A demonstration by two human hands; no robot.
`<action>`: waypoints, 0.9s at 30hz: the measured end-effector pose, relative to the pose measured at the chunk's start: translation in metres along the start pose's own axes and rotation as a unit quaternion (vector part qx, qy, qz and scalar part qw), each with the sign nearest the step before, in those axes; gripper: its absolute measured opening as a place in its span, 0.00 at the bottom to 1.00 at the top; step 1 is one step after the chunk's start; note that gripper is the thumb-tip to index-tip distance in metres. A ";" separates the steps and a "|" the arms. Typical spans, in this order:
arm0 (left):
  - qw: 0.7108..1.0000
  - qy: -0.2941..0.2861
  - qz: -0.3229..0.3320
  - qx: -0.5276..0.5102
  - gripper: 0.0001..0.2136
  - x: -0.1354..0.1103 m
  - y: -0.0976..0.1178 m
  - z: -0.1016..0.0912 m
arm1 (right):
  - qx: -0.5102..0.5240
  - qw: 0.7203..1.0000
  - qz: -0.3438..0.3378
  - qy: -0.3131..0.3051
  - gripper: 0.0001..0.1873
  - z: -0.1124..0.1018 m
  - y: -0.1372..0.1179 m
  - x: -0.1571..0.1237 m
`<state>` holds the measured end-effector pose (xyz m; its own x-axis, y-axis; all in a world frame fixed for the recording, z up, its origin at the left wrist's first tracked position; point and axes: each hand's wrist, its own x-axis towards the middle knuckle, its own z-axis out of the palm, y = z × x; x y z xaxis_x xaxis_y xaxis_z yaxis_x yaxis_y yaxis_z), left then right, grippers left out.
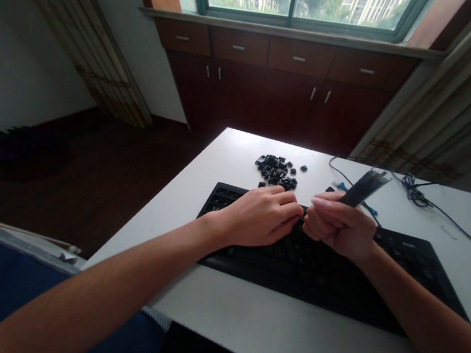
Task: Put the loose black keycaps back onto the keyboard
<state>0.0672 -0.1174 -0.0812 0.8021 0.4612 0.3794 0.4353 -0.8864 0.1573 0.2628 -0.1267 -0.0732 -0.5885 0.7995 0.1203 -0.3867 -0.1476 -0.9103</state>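
Note:
A black keyboard (408, 251) lies on the white table under both my hands. Bare key positions show at its left end. My left hand (263, 215) rests over its upper middle, fingers curled and pressed together; what is under the fingertips is hidden. Close beside it, my right hand (337, 224) is closed around a flat black brush (364, 187), whose ragged bristle end points up and right. The fist hides the brush's lower end. Loose black keycaps (277, 170) are heaped just behind the keyboard, beyond my left hand.
A black cable (416, 191) lies coiled at the back right of the white table (220, 290). Near it are a small blue item (342, 186) and a thin bent wire (448, 232). Wooden cabinets (268, 94) stand beyond the table, below a window.

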 end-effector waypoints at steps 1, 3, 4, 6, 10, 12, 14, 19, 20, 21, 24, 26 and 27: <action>1.000 0.000 0.000 -0.001 0.13 0.000 0.000 0.000 | 0.001 1.000 -0.003 0.003 0.25 0.000 0.000 0.000; 1.000 -0.001 -0.001 -0.001 0.13 0.000 0.000 0.000 | 0.006 1.000 -0.008 0.020 0.26 0.001 0.000 0.000; 1.000 -0.002 -0.003 -0.002 0.14 0.000 0.000 0.000 | 0.007 1.000 -0.008 0.030 0.26 0.002 0.000 0.000; 1.000 -0.002 -0.006 -0.006 0.14 0.000 0.001 -0.001 | 0.003 0.999 -0.010 0.043 0.27 0.004 0.000 -0.002; 0.998 0.014 -0.025 -0.052 0.14 0.000 0.004 -0.003 | 0.000 0.997 -0.033 0.076 0.28 0.005 0.000 -0.004; 0.995 0.023 -0.033 -0.088 0.13 0.000 0.006 -0.004 | 0.006 0.995 -0.037 0.088 0.28 0.005 0.000 -0.005; 0.993 0.026 -0.037 -0.112 0.14 0.000 0.008 -0.003 | 0.012 0.996 -0.038 0.086 0.28 0.004 0.001 -0.005; 0.988 0.021 -0.048 -0.143 0.12 0.001 0.011 0.005 | 0.016 0.995 -0.061 0.072 0.26 0.003 0.003 -0.006; 0.987 0.022 -0.055 -0.150 0.12 0.002 0.011 0.006 | 0.017 0.995 -0.066 0.068 0.26 0.003 0.003 -0.007; 0.986 0.023 -0.063 -0.155 0.11 0.002 0.011 0.008 | 0.018 0.995 -0.069 0.064 0.26 0.003 0.003 -0.007; 0.983 0.030 -0.082 -0.163 0.10 0.002 0.012 0.010 | 0.023 0.995 -0.071 0.066 0.26 0.002 0.002 -0.007; 0.982 0.034 -0.088 -0.163 0.09 0.002 0.012 0.011 | 0.028 0.995 -0.061 0.075 0.27 0.002 0.002 -0.007; 0.982 0.036 -0.089 -0.163 0.09 0.002 0.013 0.011 | 0.031 0.995 -0.055 0.078 0.28 0.002 0.001 -0.006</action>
<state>0.0785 -0.1273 -0.0886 0.6889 0.6158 0.3823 0.4018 -0.7634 0.5057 0.2645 -0.1333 -0.0743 -0.4248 0.8926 0.1512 -0.4881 -0.0851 -0.8686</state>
